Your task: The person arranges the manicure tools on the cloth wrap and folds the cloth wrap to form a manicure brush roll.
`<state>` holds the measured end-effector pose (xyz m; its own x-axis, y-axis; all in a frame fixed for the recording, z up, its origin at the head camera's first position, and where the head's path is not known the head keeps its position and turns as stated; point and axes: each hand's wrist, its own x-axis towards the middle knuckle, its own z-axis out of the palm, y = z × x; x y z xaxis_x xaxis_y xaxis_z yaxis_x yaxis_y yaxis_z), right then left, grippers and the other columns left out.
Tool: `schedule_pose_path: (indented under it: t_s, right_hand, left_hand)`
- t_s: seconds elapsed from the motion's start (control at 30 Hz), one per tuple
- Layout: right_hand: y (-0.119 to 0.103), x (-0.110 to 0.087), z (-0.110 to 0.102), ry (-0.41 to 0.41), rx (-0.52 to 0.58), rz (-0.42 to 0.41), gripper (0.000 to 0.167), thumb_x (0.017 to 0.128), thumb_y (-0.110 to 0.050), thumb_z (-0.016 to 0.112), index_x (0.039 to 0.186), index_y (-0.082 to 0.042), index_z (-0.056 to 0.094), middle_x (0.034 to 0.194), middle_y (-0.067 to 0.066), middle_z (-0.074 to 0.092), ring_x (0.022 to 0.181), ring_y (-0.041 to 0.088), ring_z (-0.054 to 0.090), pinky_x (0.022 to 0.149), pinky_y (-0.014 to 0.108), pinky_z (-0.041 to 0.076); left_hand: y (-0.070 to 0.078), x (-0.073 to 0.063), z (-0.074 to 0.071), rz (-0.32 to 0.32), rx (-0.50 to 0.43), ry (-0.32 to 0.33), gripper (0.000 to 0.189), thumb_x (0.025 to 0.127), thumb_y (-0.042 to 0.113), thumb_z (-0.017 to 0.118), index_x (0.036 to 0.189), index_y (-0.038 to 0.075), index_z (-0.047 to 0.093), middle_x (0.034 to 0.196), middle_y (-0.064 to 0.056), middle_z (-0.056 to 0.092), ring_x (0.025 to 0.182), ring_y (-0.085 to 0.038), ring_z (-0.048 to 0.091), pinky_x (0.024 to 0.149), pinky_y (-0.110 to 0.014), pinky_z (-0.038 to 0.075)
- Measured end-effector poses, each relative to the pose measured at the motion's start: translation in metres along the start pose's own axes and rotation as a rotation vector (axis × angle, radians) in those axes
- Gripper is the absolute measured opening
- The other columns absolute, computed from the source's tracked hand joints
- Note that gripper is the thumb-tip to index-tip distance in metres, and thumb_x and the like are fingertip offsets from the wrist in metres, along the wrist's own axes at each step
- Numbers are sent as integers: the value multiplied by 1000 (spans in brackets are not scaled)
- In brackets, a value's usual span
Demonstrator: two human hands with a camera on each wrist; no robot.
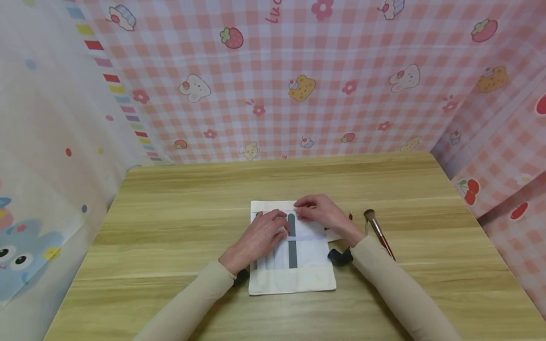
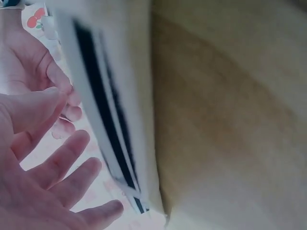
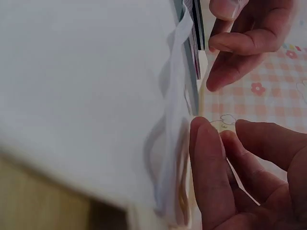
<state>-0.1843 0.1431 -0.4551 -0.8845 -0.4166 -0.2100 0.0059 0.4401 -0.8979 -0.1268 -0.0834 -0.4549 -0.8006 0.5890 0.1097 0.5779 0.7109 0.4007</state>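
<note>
A cream-edged white fabric pouch (image 1: 292, 280) lies flat on the table, with a pale band across its middle. Tucked under that band is a dark grey strip with a rounded top, like a nail file (image 1: 292, 253); other slim dark pieces sit to its left, partly covered by my left hand (image 1: 266, 233). That hand hovers over the pouch with fingers spread and loosely bent. My right hand (image 1: 322, 211) is at the pouch's upper right edge. In the right wrist view, its fingertips (image 3: 204, 139) are right beside the fabric, thumb and fingers apart, holding nothing.
Right of the pouch, a makeup brush (image 1: 379, 232) with a reddish handle lies on the wooden table (image 1: 183, 199), a thin stick beside it. A dark object (image 1: 340, 257) shows under the right wrist. Patterned pink cloth (image 1: 273, 61) hangs behind.
</note>
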Motion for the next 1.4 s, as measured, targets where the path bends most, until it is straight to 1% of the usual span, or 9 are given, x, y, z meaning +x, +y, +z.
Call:
schedule_pose_path:
  t_s: [0.17, 0.33, 0.5, 0.7, 0.83, 0.93, 1.07, 1.2, 1.4]
  right_hand:
    - [-1, -15, -12, 17, -25, -30, 33, 105, -17, 60, 129, 3, 66, 117, 16, 71, 102, 24, 71, 89, 38, 60]
    - [-1, -33, -27, 40, -82, -58, 34, 106, -19, 60, 131, 3, 65, 114, 15, 72, 102, 28, 70, 88, 42, 60]
    - [1, -49, -41, 120, -128, -91, 35, 105, -24, 63, 129, 1, 68, 115, 14, 73, 101, 27, 70, 84, 41, 59]
    - [6, -66, -59, 219, -124, -122, 35, 105, -26, 64, 126, 1, 69, 111, 17, 74, 100, 36, 72, 82, 30, 57]
    - [9, -77, -72, 269, -120, -114, 34, 106, -26, 62, 126, 0, 69, 113, 20, 73, 101, 39, 71, 84, 36, 60]
    - [13, -86, -81, 294, -110, -105, 33, 107, -23, 60, 127, 2, 67, 117, 24, 71, 101, 36, 72, 87, 40, 60]
    - [19, -97, -92, 346, -113, -93, 35, 107, -24, 59, 128, 2, 67, 115, 23, 71, 97, 24, 73, 83, 30, 60]
    - [29, -108, -100, 379, -109, -98, 37, 107, -25, 60, 129, 4, 67, 116, 25, 71, 95, 12, 73, 80, 20, 57]
    - [47, -123, -109, 384, -167, -46, 39, 107, -26, 60, 130, 5, 65, 121, 24, 70, 97, 7, 70, 79, 19, 55]
  left_hand:
    - [1, -3, -5, -14, -4, 3, 11, 100, 13, 70, 109, 11, 75, 131, -11, 64, 126, -29, 60, 114, -69, 32]
    - [-3, -8, -12, -29, -41, 40, 11, 99, 11, 71, 109, 8, 75, 128, -10, 67, 124, -30, 62, 115, -68, 30]
    - [-7, -14, -18, -43, -91, 82, 13, 99, 9, 70, 111, 6, 74, 124, -10, 69, 124, -31, 62, 117, -66, 30]
    - [-9, -22, -20, -78, -119, 108, 14, 100, 11, 70, 112, 6, 73, 124, -9, 70, 120, -30, 63, 117, -60, 34]
    - [-10, -27, -19, -93, -121, 127, 15, 99, 13, 71, 113, 6, 74, 121, -8, 72, 118, -28, 65, 116, -53, 39]
    - [-11, -31, -18, -97, -129, 151, 15, 99, 13, 71, 112, 6, 74, 118, -8, 73, 114, -27, 66, 108, -47, 47]
    - [-12, -36, -16, -106, -138, 162, 14, 98, 13, 72, 111, 7, 75, 117, -8, 73, 109, -25, 66, 97, -43, 54]
    - [-12, -39, -12, -119, -152, 168, 15, 98, 13, 73, 112, 8, 74, 118, -7, 73, 107, -23, 67, 94, -43, 56]
    - [-9, -41, -11, -133, -168, 175, 17, 98, 13, 72, 114, 7, 74, 116, -6, 73, 93, -22, 63, 80, -37, 56]
